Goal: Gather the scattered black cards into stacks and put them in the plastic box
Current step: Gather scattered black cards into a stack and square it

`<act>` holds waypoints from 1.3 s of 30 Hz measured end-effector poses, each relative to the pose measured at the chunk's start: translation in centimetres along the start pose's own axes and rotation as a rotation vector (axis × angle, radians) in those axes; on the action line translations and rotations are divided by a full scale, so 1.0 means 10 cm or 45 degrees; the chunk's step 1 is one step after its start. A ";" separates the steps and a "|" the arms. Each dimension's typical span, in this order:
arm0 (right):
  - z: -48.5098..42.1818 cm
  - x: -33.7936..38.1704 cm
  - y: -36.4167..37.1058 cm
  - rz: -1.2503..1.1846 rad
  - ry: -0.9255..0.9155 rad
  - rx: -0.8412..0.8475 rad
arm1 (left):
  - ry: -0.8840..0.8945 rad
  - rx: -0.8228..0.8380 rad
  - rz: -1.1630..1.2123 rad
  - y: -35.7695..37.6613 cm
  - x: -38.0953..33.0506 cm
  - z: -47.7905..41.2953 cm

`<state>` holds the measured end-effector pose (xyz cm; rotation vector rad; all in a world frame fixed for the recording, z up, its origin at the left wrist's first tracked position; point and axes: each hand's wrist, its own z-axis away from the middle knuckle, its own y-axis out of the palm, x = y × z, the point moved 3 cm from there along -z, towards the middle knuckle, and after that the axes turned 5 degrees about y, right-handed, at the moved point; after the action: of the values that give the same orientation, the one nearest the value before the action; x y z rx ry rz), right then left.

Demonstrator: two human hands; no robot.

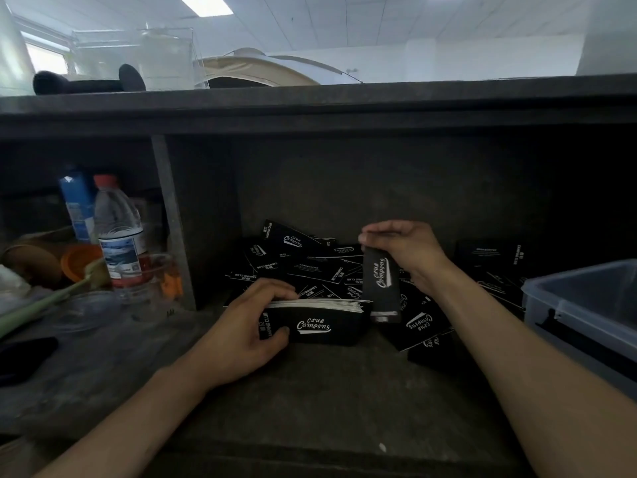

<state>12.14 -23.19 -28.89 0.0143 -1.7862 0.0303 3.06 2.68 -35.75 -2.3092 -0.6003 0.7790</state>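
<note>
The stack (pixel 312 322) is gripped edge-up in the left hand (pixel 241 327) (thumb in front), presumably so that the card (pixel 381 288) pinched by the right hand (pixel 408 248) can be added.

A shop counter (pixel 379 94), seemingly; a tent (pixel 262 69) stands beyond (grid ceiling (pixel 327 22), panel lights (pixel 203 3)).

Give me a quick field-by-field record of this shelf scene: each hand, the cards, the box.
Left hand: grips the stack of black cards
Right hand: pinches a single card by its top end, upright, just right of the stack
Loose cards: scattered behind the stack
Plastic box: far right, apart from both hands
Water bottle: left compartment
</note>
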 end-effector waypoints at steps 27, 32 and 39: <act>-0.15 -0.35 -0.30 1.719 0.229 0.116 | 0.003 0.101 0.000 0.02 0.04 0.02; -0.17 -0.28 -0.31 1.650 0.079 0.045 | 0.002 0.094 0.020 0.03 0.03 0.03; -0.29 -0.33 -0.51 1.383 0.172 -0.276 | 0.005 0.094 0.027 0.03 0.05 0.03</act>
<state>15.80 -28.22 -31.45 -1.0809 -1.4638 0.5964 3.28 2.83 -36.35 -2.2521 -0.5372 0.7931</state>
